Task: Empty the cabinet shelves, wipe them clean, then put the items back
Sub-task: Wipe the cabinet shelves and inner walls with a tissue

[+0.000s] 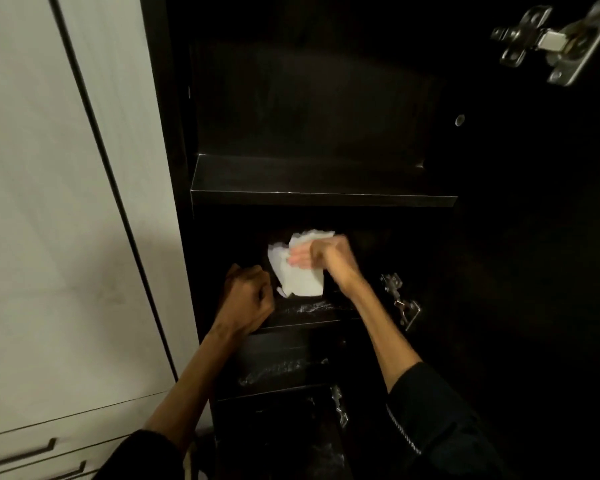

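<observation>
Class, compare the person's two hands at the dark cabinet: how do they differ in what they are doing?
The right hand presses a white cloth flat with straight fingers; the left hand holds nothing, curled into a fist. The right reaches deeper into the compartment; the left rests at the shelf front edge. Both are bare, at the same shelf.

White crumpled cloth [300, 268] lies flat against dark cabinet shelf [305, 311], inside compartment below bare upper shelf [321, 188].

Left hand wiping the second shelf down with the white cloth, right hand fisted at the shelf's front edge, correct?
Hands are swapped. In the head view the right hand presses the white cloth inside the cabinet, while the left hand is the fist at the shelf's front edge.
</observation>
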